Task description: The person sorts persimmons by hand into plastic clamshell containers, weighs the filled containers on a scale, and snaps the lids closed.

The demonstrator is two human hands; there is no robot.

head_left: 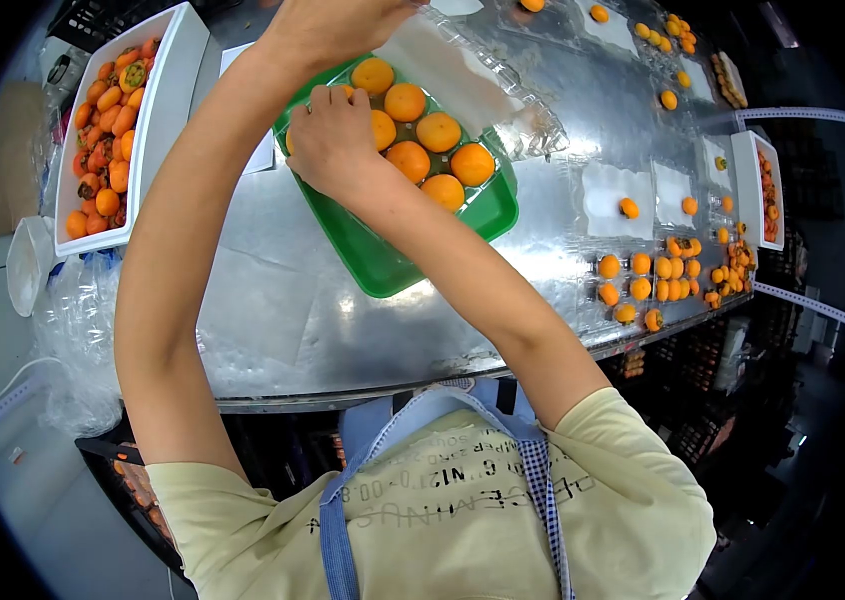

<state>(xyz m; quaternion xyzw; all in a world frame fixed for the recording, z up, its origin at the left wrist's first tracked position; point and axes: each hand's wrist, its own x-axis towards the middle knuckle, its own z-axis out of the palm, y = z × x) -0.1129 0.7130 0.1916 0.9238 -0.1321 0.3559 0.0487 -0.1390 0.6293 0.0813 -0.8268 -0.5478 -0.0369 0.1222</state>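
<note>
A green tray [378, 268] on the metal table holds a clear plastic pack with several orange persimmons [439, 132] in separate hollows. My right hand [331, 138] is over the tray's left side, fingers curled down on a persimmon that is mostly covered by the hand. At the top edge, my left hand [358, 20] is partly cut off by the frame, beside the upper end of a clear plastic lid [528, 115]. The lid leans out to the right of the tray. Whether the left fingers grip it is hidden.
A white foam box [168, 110] of persimmons stands at the left, with crumpled clear plastic [83, 340] below it. Single persimmons [629, 208] on white sheets, grouped ones [678, 278] and another foam box [749, 180] are on the right. The table's front edge [343, 398] runs before me.
</note>
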